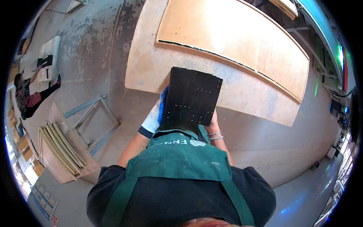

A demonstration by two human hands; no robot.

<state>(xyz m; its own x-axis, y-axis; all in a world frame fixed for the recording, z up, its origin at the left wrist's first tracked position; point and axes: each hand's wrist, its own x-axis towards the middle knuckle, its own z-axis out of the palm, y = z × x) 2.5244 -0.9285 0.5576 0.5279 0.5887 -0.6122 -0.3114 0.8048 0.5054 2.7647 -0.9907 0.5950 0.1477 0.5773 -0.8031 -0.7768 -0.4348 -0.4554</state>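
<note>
In front of my chest I hold several flat black panels with drilled holes, pressed together as one bundle and tilted up toward me. My left hand, in a white and blue glove, grips the bundle's left edge. On the opposite edge is my bare right hand, with bracelets at the wrist; most of its fingers are hidden behind the panels. Just beyond the bundle's far end lies a large pale board, bearing brown sheets.
To the left, a pallet board carries several long curved strips. Beside it a metal frame rests on the floor. Farther left, a person works at a white-topped stand. Machinery lines the right side.
</note>
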